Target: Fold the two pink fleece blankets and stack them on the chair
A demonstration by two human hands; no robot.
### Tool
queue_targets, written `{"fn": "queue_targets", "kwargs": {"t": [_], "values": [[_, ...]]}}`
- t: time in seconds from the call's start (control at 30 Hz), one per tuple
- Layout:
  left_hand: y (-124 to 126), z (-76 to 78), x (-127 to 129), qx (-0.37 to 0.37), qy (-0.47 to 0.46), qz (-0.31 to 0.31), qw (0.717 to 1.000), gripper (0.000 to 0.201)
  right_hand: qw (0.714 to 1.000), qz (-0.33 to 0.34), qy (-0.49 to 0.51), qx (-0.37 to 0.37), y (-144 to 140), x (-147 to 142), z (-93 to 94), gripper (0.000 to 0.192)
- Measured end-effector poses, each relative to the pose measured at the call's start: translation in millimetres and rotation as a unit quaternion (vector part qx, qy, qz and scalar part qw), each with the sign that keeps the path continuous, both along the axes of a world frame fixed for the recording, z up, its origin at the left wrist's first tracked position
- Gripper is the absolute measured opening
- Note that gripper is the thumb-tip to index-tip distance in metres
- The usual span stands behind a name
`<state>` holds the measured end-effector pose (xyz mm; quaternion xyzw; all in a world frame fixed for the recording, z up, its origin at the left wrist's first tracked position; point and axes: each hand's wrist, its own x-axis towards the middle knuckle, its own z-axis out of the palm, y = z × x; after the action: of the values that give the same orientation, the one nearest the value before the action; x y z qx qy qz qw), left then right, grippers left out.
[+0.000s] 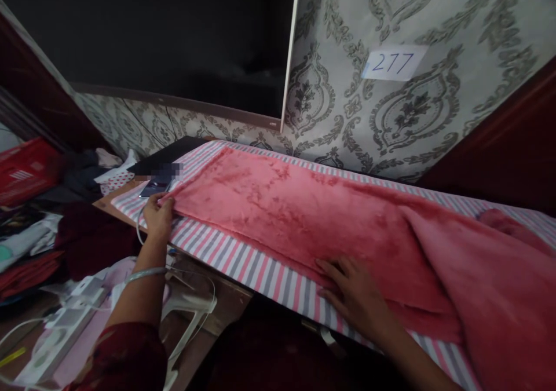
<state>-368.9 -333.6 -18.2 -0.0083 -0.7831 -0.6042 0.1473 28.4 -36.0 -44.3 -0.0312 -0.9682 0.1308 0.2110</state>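
Head view: your left hand (158, 217) is closed on the near left corner of the pink fleece cloth (304, 211), fingers curled over the edge, pinching it against the board. A bangle (145, 273) sits on that wrist, and a dark red sleeve (125, 356) covers the forearm below it.

Your right hand (354, 295) lies open and flat, palm down, fingers spread on the cloth's near edge, pressing rather than gripping.

Pink fleece cloth is spread lengthwise along the striped ironing board (243, 258), pink, grey and white stripes showing on both long sides. Toward the right the cloth bunches in loose folds and spills over the board's near edge.

Dark phone (154, 187) lies on the board's left end, just beyond your left hand. White power strip (65, 321) with cables sits lower left, near a heap of clothes (39, 234). On the patterned wallpaper behind, a paper label (393, 62) reads 277; a dark screen (174, 37) hangs to its left.
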Motion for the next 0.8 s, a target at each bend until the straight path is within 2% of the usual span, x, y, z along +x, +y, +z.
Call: {"fn": "queue_targets", "kwargs": {"t": [0.13, 0.23, 0.33, 0.47, 0.63, 0.7, 0.8], "values": [[-1.6, 5.2, 1.1, 0.01, -0.013, -0.002, 1.0, 0.037, 0.997, -0.056, 0.022, 0.041, 8.5, 5.6, -4.9, 0.042], [-2.6, 14.2, -1.2, 0.074, -0.075, -0.037, 0.994, 0.036, 0.995, -0.069, 0.025, 0.067, 18.9, 4.6, -9.8, 0.05], [-3.7, 25.7, -4.3, 0.106, -0.137, -0.071, 0.982, 0.035, 0.991, -0.097, 0.033, 0.087, 30.9, 5.9, -12.2, 0.047], [-5.0, 38.2, -4.8, 0.096, -0.139, -0.093, 0.981, 0.035, 0.982, -0.132, 0.081, 0.109, 42.7, 18.0, -12.5, 0.043], [-8.5, 46.5, -2.9, 0.065, -0.076, -0.054, 0.994, 0.039, 0.973, -0.09, 0.158, 0.144, 51.9, 46.2, -12.4, 0.043], [-12.0, 46.8, -1.8, 0.033, -0.058, -0.045, 0.997, 0.038, 0.972, -0.078, 0.168, 0.146, 55.7, 56.0, -17.7, 0.042], [-18.9, 42.4, 0.5, -0.045, -0.054, -0.029, 0.997, 0.029, 0.979, -0.055, 0.146, 0.131, 56.9, 63.5, -35.3, 0.042]]}}
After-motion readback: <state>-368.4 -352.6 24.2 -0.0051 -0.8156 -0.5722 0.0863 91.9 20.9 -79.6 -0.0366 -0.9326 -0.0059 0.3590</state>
